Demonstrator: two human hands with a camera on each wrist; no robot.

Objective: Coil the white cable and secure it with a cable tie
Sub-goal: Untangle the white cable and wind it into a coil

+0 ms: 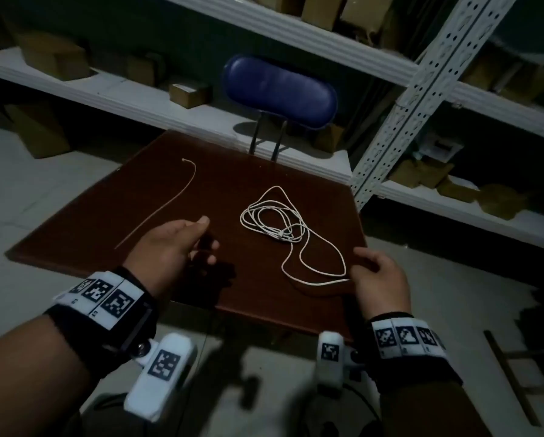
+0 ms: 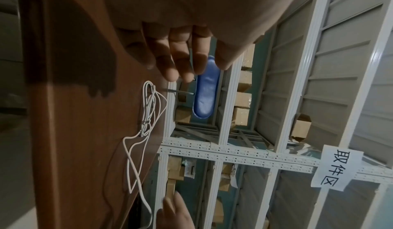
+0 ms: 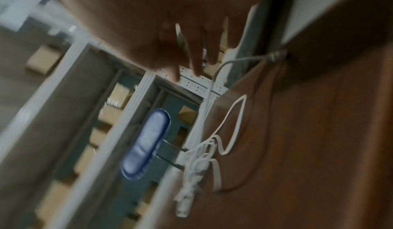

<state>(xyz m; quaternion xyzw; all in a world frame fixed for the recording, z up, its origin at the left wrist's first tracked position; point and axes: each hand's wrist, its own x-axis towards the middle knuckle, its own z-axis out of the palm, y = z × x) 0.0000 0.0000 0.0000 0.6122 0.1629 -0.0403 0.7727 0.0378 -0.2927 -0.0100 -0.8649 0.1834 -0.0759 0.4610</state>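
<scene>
A dim storeroom holds a dark reddish-brown wooden table. At its near edge the right hand pinches the end of the loose white cable; the left hand hovers relaxed, holding nothing. Farther left lies a thin pale cable tie. Beyond stands a blue-backed chair.
</scene>
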